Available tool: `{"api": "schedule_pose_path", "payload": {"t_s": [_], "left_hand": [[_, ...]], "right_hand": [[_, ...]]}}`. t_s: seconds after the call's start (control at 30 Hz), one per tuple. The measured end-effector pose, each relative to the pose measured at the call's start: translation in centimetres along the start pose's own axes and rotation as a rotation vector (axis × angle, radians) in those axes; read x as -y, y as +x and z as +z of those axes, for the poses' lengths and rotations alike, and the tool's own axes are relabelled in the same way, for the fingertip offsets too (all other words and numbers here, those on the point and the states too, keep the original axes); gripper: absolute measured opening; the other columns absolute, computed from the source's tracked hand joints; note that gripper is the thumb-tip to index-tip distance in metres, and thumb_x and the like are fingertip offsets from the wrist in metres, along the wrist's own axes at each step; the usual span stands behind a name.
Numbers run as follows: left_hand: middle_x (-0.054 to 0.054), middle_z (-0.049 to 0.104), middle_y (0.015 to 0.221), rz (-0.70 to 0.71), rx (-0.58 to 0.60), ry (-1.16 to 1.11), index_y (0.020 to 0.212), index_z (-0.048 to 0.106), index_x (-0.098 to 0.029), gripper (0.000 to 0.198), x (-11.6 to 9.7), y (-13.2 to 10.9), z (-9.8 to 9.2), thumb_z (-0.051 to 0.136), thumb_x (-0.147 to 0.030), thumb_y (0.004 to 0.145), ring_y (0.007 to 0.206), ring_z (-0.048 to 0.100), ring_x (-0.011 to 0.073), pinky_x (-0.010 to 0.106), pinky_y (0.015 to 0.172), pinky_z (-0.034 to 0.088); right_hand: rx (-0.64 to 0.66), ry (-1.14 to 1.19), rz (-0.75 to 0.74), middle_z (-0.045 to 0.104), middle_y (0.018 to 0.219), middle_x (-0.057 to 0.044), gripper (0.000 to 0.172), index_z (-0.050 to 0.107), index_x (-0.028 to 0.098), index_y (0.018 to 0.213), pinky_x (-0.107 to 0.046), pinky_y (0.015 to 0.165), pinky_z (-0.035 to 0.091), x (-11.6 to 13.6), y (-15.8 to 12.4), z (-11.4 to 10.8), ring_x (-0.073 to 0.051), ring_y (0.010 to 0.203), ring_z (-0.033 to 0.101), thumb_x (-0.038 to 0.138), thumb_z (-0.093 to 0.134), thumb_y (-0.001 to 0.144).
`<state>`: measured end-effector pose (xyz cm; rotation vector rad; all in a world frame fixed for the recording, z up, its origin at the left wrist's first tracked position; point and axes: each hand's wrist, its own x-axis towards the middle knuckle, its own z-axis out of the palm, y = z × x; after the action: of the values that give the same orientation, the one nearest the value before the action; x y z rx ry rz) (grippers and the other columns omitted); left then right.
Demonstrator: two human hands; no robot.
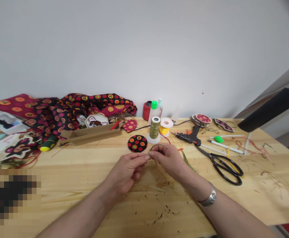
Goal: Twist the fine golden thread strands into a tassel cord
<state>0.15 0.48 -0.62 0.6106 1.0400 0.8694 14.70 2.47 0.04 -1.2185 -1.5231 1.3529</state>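
My left hand (130,168) and my right hand (168,160) meet over the middle of the table, fingertips pinched together. Between them runs a thin olive cord (156,147), which loops up by my right fingers. Just behind my left hand lies a round black fabric patch (137,143) with red and orange dots. A spool of olive thread (155,128) stands upright beyond my fingertips, beside a spool of yellow cord (164,129). Right of my right hand is an olive tassel (187,161), partly hidden by the wrist.
Black-handled scissors (227,168) and a hot glue gun (190,136) lie to the right, near a white pen (226,146). Patterned fabric (67,109) is heaped at the back left behind a cardboard tray (92,136). Bottles (155,112) stand by the wall. Dark scraps (165,210) litter the front.
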Motion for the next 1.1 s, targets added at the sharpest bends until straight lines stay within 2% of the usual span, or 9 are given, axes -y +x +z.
{"api": "schedule_pose_path", "payload": {"t_s": [0.2,0.4,0.67,1.1], "left_hand": [[-0.007,0.031,0.054,0.051,-0.022,0.076,0.076,0.067,-0.010,0.023,0.08,-0.03,0.05,0.071,-0.029,0.062,0.045,0.021,0.0023,0.016,0.037,0.010],[-0.008,0.029,0.050,0.070,-0.047,0.096,0.075,0.068,-0.011,0.023,0.03,-0.26,0.15,0.071,-0.029,0.061,0.043,0.020,0.0028,0.017,0.037,0.010],[-0.008,0.028,0.048,0.064,-0.048,0.047,0.070,0.068,-0.012,0.020,-0.03,-0.16,0.11,0.073,-0.027,0.058,0.043,0.020,0.0030,0.017,0.037,0.012],[-0.009,0.026,0.048,0.032,-0.016,-0.017,0.073,0.066,-0.011,0.021,-0.12,-0.39,0.16,0.072,-0.026,0.059,0.044,0.017,0.0032,0.017,0.039,0.011]], "right_hand": [[0.011,-0.017,-0.002,0.049,0.058,0.004,0.011,0.053,0.015,0.061,-0.020,0.050,0.032,-0.13,0.03,-0.02,-0.007,0.053,0.040,0.022,0.054,0.070],[-0.002,-0.005,0.049,0.042,0.051,0.006,0.012,0.053,0.015,0.061,-0.019,0.043,0.025,0.35,-0.14,-0.01,-0.006,0.046,0.031,0.023,0.055,0.070],[0.016,0.073,0.074,0.045,0.052,0.005,0.013,0.053,0.016,0.063,-0.019,0.042,0.024,0.28,-0.25,0.04,-0.005,0.045,0.033,0.026,0.057,0.069],[-0.012,0.096,0.022,0.046,0.052,0.005,0.014,0.054,0.015,0.061,-0.019,0.043,0.027,0.27,-0.32,0.14,-0.005,0.045,0.033,0.026,0.059,0.068]]}}
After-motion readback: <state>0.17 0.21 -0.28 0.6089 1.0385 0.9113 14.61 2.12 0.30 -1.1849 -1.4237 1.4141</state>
